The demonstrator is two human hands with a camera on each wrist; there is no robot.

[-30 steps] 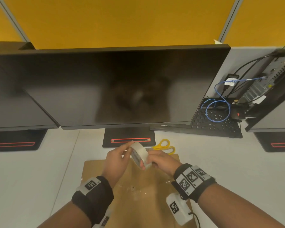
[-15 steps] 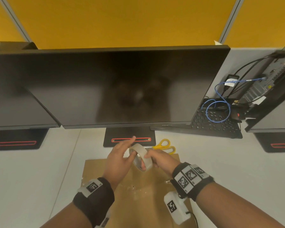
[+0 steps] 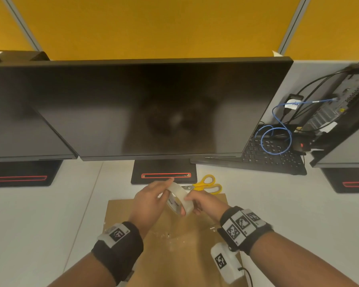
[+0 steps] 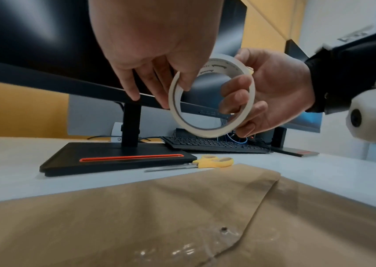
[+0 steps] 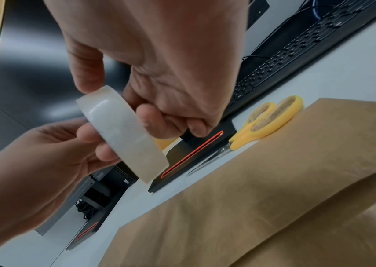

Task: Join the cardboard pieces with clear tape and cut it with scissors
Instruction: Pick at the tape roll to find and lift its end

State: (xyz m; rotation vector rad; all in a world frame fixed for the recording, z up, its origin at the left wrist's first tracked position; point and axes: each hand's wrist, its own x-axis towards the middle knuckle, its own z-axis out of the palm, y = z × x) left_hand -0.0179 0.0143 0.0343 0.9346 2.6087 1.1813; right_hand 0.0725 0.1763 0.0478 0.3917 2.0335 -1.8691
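Observation:
Both hands hold a clear tape roll (image 3: pixel 179 198) up over the brown cardboard pieces (image 3: pixel 174 251). My left hand (image 3: pixel 166 189) pinches its rim from the left, as the left wrist view shows (image 4: pixel 182 81). My right hand (image 3: pixel 188 205) grips the roll (image 4: pixel 224 67) with fingers (image 4: pixel 234 90) hooked through its hole. From the right wrist the roll (image 5: pixel 123 133) appears edge-on under the right hand (image 5: pixel 157 115). The cardboard (image 4: pixel 136 216) overlaps along a seam with crinkled old tape (image 4: pixel 182 251). Yellow-handled scissors (image 3: pixel 207 184) lie shut behind the cardboard.
A large dark monitor (image 3: pixel 153 108) hangs low just behind the hands, its black base (image 3: pixel 164 170) next to the scissors (image 4: pixel 214 161). A keyboard (image 3: pixel 272 156) with blue cable lies at the right. More monitors flank both sides on the white desk (image 3: pixel 50 214).
The roll has turned a little between the hands and sunk slightly toward the cardboard. My left fingers have shifted along its upper rim.

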